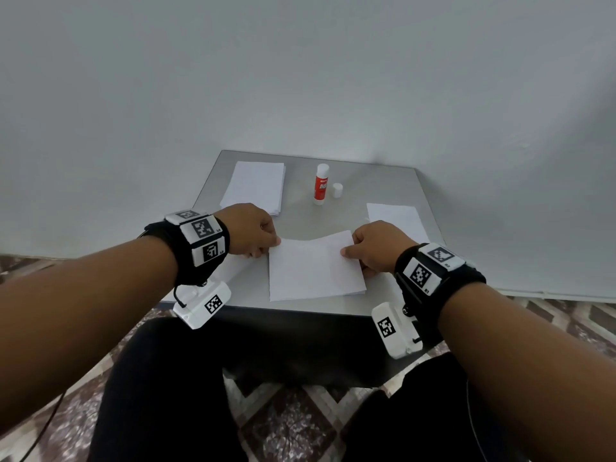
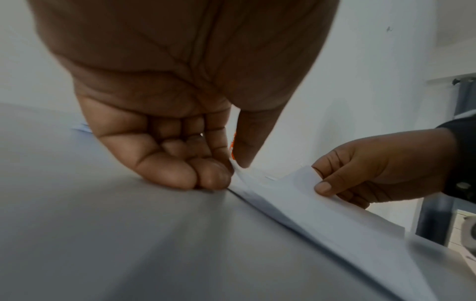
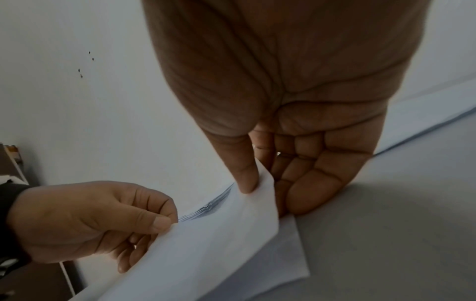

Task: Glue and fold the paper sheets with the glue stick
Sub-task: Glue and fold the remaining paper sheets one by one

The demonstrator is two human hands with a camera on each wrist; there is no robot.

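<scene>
The left hand (image 1: 250,230) pinches the far left corner of the paper sheet (image 1: 310,271) at centre frame; the right hand (image 1: 376,245) pinches the far right corner, and the far edge sags between them. The grey tabletop (image 1: 300,216) carries a paper stack (image 1: 255,186) at upper left. The glue stick (image 1: 321,184) stands uncapped above centre, its cap (image 1: 337,190) just beside. Uneven pulling would likely skew the fold; the exposed glue could dry.
</scene>
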